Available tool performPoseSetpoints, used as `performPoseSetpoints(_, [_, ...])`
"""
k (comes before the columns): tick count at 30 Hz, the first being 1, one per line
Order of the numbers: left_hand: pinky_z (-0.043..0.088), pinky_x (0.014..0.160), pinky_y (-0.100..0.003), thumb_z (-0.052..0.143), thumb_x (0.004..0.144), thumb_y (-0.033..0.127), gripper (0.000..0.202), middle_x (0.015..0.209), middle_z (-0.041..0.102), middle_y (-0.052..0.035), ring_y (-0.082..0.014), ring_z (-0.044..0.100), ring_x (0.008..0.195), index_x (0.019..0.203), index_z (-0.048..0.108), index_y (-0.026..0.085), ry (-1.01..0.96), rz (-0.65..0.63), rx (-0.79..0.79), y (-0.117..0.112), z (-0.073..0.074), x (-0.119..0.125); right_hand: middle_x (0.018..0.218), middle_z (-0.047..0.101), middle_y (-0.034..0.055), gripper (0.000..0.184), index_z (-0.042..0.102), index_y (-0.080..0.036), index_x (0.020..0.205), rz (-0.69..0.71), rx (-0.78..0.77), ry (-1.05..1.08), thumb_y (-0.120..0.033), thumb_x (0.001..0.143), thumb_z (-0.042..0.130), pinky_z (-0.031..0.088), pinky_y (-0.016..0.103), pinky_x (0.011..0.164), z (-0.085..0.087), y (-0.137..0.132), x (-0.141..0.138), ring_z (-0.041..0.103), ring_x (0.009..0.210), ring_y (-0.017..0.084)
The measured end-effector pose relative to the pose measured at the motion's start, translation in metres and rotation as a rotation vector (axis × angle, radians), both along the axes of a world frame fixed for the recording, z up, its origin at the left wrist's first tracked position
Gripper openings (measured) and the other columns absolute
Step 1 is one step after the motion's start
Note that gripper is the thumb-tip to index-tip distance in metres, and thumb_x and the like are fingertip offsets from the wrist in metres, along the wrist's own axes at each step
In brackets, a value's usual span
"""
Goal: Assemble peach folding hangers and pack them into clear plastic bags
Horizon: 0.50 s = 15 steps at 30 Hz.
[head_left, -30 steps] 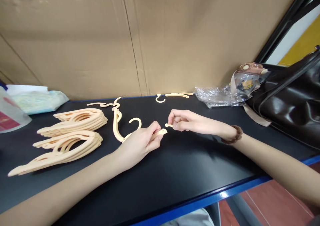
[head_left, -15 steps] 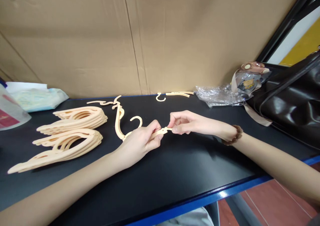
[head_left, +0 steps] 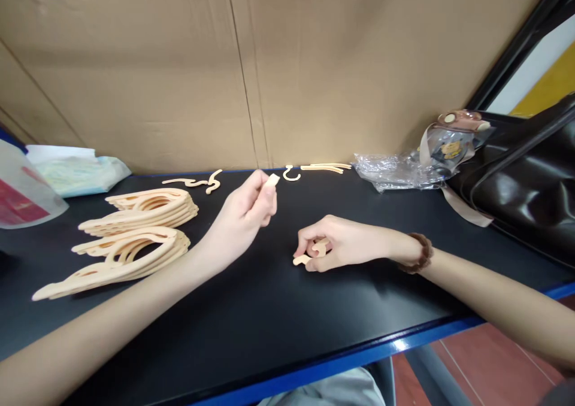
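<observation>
My left hand (head_left: 247, 214) is raised above the table with its fingers closed. The pale end of a beige hanger piece (head_left: 272, 180) sticks out past its thumb; the rest is hidden by the hand. Lower and to the right, my right hand (head_left: 335, 244) pinches a small curved beige plastic part (head_left: 302, 261) close to the black tabletop. A second bent bit shows inside its curled fingers, and I cannot tell if the two are joined. To the left lie two stacks of folded beige hangers (head_left: 153, 214), (head_left: 135, 259), partly behind my left forearm.
Loose curved hanger parts (head_left: 213, 181) lie along the back edge, with a hook (head_left: 291, 173) and thin strips (head_left: 326, 167) farther right. Crinkled clear plastic bags (head_left: 395, 171) and a black bag (head_left: 521, 184) stand right. A wipes pack (head_left: 85, 172) and a translucent tub (head_left: 27, 190) are left.
My hands have parted: the left rose up and back, the right dropped slightly toward the table. The curved hanger arm and hook beside my left hand no longer show on the table.
</observation>
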<state>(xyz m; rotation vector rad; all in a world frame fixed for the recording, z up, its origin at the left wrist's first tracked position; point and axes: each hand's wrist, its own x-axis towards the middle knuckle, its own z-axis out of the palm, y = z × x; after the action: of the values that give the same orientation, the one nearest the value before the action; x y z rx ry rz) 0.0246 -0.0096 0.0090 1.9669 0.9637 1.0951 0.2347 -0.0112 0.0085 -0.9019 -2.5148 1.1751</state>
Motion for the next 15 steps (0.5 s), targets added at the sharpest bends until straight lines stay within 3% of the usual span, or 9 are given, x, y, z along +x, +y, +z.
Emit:
performPoseSetpoints(4, [0.029, 0.051, -0.022, 0.036, 0.096, 0.046, 0.031, 0.063, 0.036, 0.0071, -0.0097, 0.035, 0.054, 0.076, 0.033, 0.022, 0.181, -0.069, -0.070, -0.006, 0.000, -0.003, 0.057, 0.042, -0.0078, 0.018, 0.061, -0.016, 0.086, -0.066, 0.021, -0.013, -0.034, 0.083, 0.063, 0.029, 0.020, 0.051, 0.001, 0.008, 0.008, 0.035, 0.052, 0.006])
performPoseSetpoints(9, [0.030, 0.054, -0.024, 0.036, 0.096, 0.048, 0.032, 0.061, 0.037, 0.0074, -0.0113, 0.039, 0.056, 0.076, 0.035, 0.022, 0.483, -0.144, 0.022, -0.014, -0.010, 0.000, 0.069, 0.052, -0.0048, 0.028, 0.058, -0.016, 0.087, -0.057, -0.108, 0.113, -0.042, 0.080, 0.067, 0.035, 0.021, 0.056, 0.000, 0.017, 0.012, 0.043, 0.060, 0.008])
performPoseSetpoints(12, [0.031, 0.056, -0.025, 0.032, 0.097, 0.043, 0.029, 0.065, 0.045, 0.0065, -0.0131, 0.045, 0.059, 0.077, 0.034, 0.023, 0.612, -0.111, 0.113, -0.015, -0.012, 0.000, 0.088, 0.062, 0.0018, 0.026, 0.057, -0.015, 0.090, -0.072, -0.171, 0.188, -0.040, 0.085, 0.062, 0.042, 0.025, 0.070, 0.003, 0.015, 0.010, 0.053, 0.075, 0.011])
performPoseSetpoints(15, [0.032, 0.057, -0.026, 0.030, 0.098, 0.039, 0.026, 0.069, 0.049, 0.0053, -0.0144, 0.048, 0.061, 0.078, 0.033, 0.023, 0.650, -0.077, 0.153, -0.016, -0.014, 0.000, 0.081, 0.058, 0.0002, 0.027, 0.056, -0.016, 0.092, -0.098, -0.192, 0.189, -0.042, 0.087, 0.059, 0.039, 0.022, 0.062, 0.008, 0.012, 0.009, 0.050, 0.071, 0.010])
